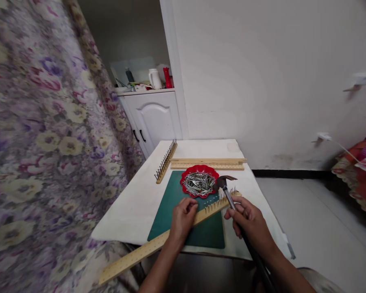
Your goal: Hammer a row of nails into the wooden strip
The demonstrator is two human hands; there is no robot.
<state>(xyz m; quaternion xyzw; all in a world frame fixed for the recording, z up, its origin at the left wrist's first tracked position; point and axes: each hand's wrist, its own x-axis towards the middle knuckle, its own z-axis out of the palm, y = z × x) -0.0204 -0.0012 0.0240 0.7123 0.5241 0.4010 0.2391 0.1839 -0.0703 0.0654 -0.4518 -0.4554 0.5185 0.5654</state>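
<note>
A claw hammer (228, 197) is gripped in my right hand (247, 217), its head raised near the far end of a wooden strip (137, 257). That strip lies slantwise over a green mat (163, 215) and juts past the table's near edge. Several nails (212, 206) stand upright in its far part; the nearer part shows rows of small holes. Over the strip's middle, my left hand (183, 215) is closed with thumb and fingers pinched together; what they hold, if anything, is hidden. Beyond it, a red scalloped dish (183, 181) holds a heap of loose nails (199, 183).
Another strip full of upright nails (166, 162) lies at the table's left. Wooden strips (207, 163) lie across the back of the white-covered table (125, 215). A floral curtain (55, 142) hangs at left; a white cabinet (154, 118) stands behind, beside the wall.
</note>
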